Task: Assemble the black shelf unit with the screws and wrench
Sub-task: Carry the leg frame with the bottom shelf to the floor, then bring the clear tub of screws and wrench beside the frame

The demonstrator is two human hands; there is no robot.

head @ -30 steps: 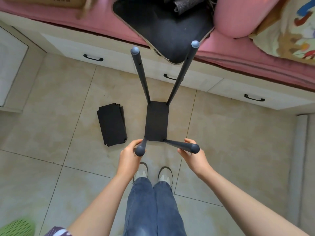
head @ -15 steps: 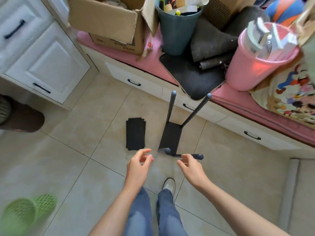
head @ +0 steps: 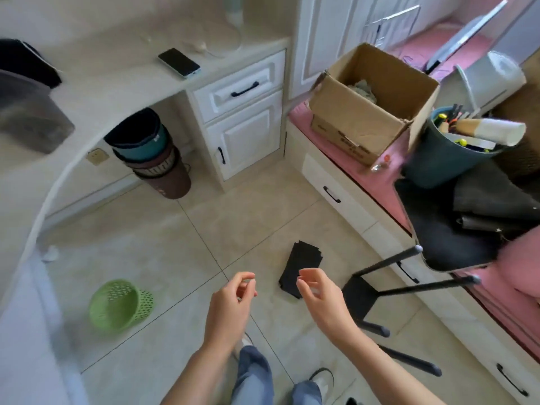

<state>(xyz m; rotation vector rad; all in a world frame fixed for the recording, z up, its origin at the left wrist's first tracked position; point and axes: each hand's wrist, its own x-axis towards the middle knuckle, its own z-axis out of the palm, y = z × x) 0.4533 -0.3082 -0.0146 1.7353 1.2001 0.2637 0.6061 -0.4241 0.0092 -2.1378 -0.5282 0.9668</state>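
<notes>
Both hands are hanging free above the tiled floor [head: 181, 247], holding nothing: the left hand [head: 230, 302] is resting with fingers loosely curled, and the right hand [head: 317, 290] is doing likewise just beside it. Landmark: the stack of black shelf panels [head: 301, 268] is lying flat on the tiles directly beyond the right hand. Right of that stack, the partly built shelf unit [head: 377, 293] is standing with one panel fixed between four black poles, its far poles angling toward the pink-cushioned bench [head: 344, 147]. Left of the stack, a green basket [head: 117, 306] is lying on its side. No screws or wrench are showing anywhere. Judged step: between fittings, with one shelf mounted and more waiting. The next move probably calls for picking up a panel from the stack and locating the screws and wrench.
</notes>
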